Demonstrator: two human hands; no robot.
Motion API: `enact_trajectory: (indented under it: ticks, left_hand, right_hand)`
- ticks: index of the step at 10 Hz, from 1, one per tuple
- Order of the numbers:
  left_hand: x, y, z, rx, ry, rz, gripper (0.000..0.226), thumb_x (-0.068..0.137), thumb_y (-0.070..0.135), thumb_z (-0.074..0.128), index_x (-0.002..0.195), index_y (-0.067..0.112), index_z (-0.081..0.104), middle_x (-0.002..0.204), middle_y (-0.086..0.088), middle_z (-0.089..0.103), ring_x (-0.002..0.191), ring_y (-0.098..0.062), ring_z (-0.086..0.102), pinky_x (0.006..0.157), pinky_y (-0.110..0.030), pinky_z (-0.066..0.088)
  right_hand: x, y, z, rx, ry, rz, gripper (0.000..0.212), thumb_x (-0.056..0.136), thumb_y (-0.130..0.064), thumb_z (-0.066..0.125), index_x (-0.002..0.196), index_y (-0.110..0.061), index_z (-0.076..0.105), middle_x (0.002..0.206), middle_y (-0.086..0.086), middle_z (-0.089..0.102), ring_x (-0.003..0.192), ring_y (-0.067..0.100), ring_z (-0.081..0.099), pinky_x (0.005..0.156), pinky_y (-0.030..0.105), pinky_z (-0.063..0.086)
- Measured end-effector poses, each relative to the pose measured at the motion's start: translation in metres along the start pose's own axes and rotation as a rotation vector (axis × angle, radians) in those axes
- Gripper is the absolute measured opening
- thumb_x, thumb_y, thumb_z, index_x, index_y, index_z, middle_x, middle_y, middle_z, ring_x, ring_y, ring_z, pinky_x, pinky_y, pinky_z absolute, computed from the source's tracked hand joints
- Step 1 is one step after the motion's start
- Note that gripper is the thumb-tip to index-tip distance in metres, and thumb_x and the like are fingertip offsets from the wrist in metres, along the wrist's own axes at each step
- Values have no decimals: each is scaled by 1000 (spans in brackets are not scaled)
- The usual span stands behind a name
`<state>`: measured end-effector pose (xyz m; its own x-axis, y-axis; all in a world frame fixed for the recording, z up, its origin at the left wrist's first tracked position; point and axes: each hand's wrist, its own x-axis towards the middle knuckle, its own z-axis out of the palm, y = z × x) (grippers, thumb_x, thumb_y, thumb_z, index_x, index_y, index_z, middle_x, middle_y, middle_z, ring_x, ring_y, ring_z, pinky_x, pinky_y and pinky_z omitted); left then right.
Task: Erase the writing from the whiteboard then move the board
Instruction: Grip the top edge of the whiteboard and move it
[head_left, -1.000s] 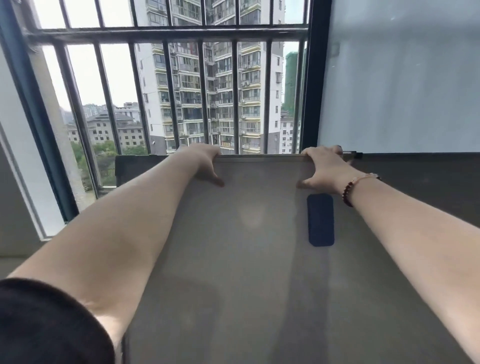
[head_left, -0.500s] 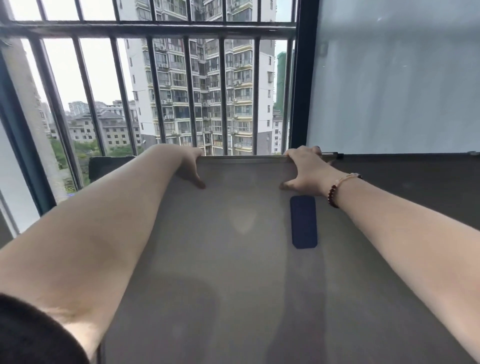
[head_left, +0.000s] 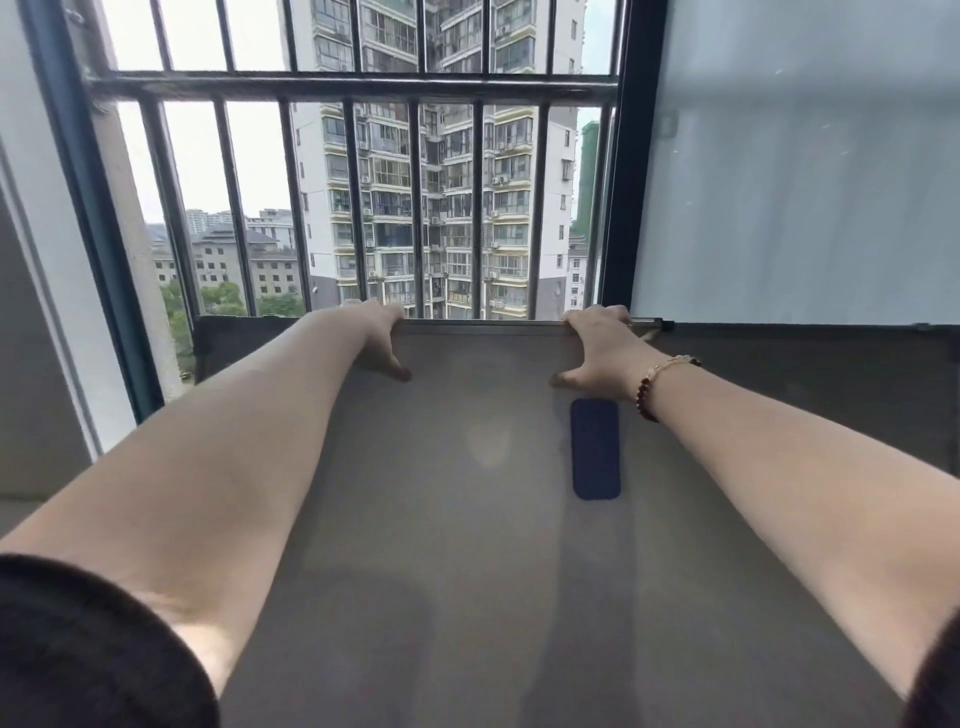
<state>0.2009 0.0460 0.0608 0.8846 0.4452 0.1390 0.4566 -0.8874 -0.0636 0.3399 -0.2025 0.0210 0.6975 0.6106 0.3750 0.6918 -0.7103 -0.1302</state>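
A: Where is the board (head_left: 467, 545)?

B: It fills the middle of the view from 6 o'clock up to centre. Its face is grey and shaded, and I can make out no writing on it. The lower edge is cut off by the frame, and both forearms cover its side edges.

A: And the hands?

B: Both are clamped on the board's top edge. The left hand (head_left: 376, 335) sits at about 11 o'clock of the board, fingers hooked over the far side and hidden, thumb pressed on the near face. The right hand (head_left: 600, 348) is at 1 o'clock, gripping the same way, with a bead bracelet (head_left: 654, 384) on the wrist.

A: Anything on the board?

B: 1 dark blue eraser (head_left: 595, 449), upright and oblong, lies flat on the face just below the right thumb, not touching it.

A: What is hard to read?

B: A small dark fitting sits at the top edge just right of the right hand; I cannot tell what it is. Dark sleeves blur the corners at 7 and 5 o'clock.

A: The room?

B: Behind the board runs a dark low ledge (head_left: 805, 374), from 9 to 3 o'clock. Above it at 12 o'clock is a window with bars (head_left: 415, 208), tower blocks (head_left: 431, 182) outside. At 2 o'clock stands a frosted pane (head_left: 805, 182); at 9 o'clock, a pale wall.
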Motion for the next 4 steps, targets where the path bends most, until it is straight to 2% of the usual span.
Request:
enact_trajectory:
  ticks: [1,2,3,4]
  left_hand:
    - [-4,3,5,-71,54,39,94,67,55,76,145,23,33,144,-8,44,132,-30,42,107,-43,38]
    - [-11,1,8,-147,136,99,86,70,47,75,144,27,38,148,-7,43,136,-28,40,112,-43,32]
    - [-18,-7,12,-302,213,121,67,75,41,72,136,28,47,143,-5,49,132,-26,44,111,-40,33]
    - [-35,-5,20,-509,379,156,47,80,30,68,125,22,58,129,-2,58,123,-20,52,106,-33,36]
  right_hand:
    - [-12,5,-1,112,69,37,69,74,-40,73,133,-19,45,134,6,43,134,31,26,111,73,7]
    - [-26,16,-2,336,297,15,56,77,-26,72,128,-19,53,131,8,52,127,27,39,115,52,23]
    - [-40,22,-1,457,409,30,48,79,-15,68,126,-14,57,121,8,58,117,22,46,102,24,29]
    - [-56,20,-6,498,448,51,46,80,-13,66,125,-14,58,123,7,58,119,22,50,98,21,32]
